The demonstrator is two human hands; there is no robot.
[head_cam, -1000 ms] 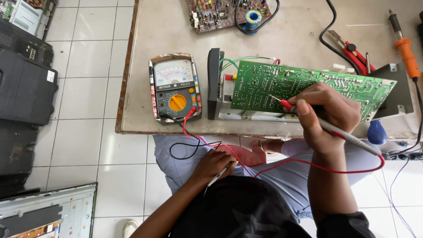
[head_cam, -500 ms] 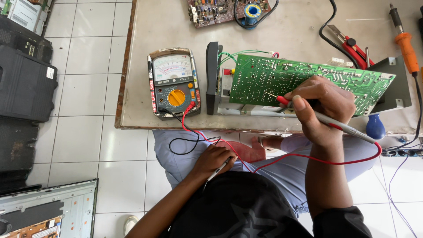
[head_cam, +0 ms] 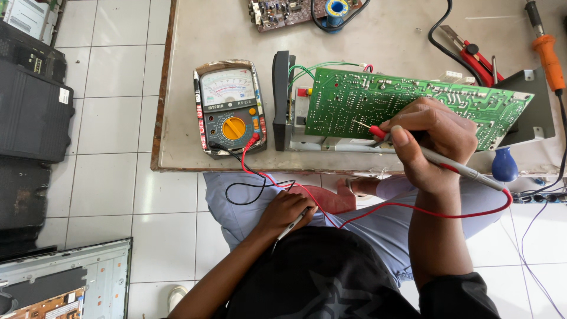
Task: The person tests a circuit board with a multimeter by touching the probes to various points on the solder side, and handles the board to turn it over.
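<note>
Your right hand [head_cam: 434, 142] sits right of centre in the frame, its fingers [head_cam: 401, 134] clamped pen-style on the red test probe [head_cam: 378, 131], whose metal tip touches the solder side of the green circuit board [head_cam: 378, 100]. The board stands tilted on a grey metal chassis [head_cam: 319, 142] on the counter [head_cam: 224, 29]. The probe's grey handle juts out toward the lower right, and its red lead [head_cam: 472, 212] loops under your wrist and back across your lap.

Your left hand [head_cam: 286, 212] rests low in the middle of the frame on your lap, fingers closed around the second probe [head_cam: 293, 224], which points away from the board.

Left of the board, the analog multimeter [head_cam: 229, 109] lies flat on the counter near its front edge, with the red and black leads plugged into its lower end.

At the upper right of the frame lie a soldering iron [head_cam: 546, 50] with an orange grip and red-handled pliers [head_cam: 475, 59]. Another circuit board [head_cam: 283, 12] and a blue solder spool [head_cam: 336, 9] lie at the top centre. Dark panels [head_cam: 32, 106] lie on the tiled floor at the left.
</note>
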